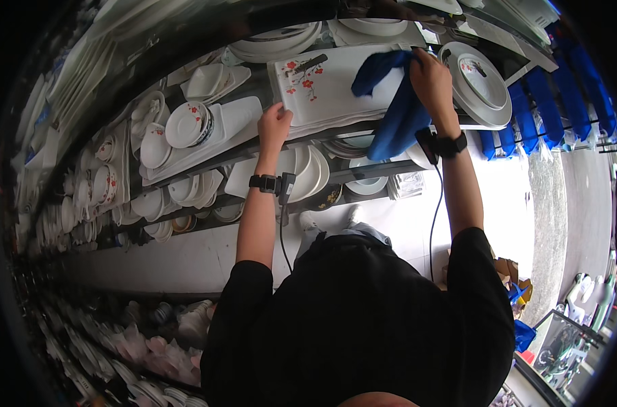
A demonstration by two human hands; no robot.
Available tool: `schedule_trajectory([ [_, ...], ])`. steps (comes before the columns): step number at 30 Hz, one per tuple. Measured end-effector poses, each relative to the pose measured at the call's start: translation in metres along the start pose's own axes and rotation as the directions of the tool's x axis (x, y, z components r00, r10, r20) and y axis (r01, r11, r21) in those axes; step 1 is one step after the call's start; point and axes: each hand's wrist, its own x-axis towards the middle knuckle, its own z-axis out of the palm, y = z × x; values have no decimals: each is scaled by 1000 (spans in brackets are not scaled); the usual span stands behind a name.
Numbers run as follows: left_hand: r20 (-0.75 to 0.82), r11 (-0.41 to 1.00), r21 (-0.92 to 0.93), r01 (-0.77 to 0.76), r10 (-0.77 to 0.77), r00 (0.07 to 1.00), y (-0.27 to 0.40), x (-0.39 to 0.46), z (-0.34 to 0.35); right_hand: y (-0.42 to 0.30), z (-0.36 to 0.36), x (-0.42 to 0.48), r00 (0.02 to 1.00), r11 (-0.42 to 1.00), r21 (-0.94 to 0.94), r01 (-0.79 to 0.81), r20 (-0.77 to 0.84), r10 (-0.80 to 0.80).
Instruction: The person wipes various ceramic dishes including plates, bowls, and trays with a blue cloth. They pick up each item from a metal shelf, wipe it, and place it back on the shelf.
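A stack of white rectangular plates, the top one painted with red blossoms and a dark branch, lies on the shelf before me. My left hand touches the stack's near left corner with its fingers. At the right end of the plates, my right hand grips a blue cloth, which drapes over the plate and hangs past the shelf's front edge. Just right of that hand sits a round white plate with a smaller flowered plate on it.
Small flowered bowls stand left of the plates. Lower shelves hold more bowls and dishes. Blue hanging goods are at the right, and wrapped pinkish wares sit behind me. Cables run from both wrists.
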Motion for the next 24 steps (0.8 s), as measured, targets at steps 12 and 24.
schedule_trajectory([
  [12,21,999,4,-44,44,999,-9,8,3,78,135,29,952,931,-328,160,299,-59],
  [24,56,998,3,-70,69,996,6,3,0,6,195,15,949,956,-225,-187,212,235],
])
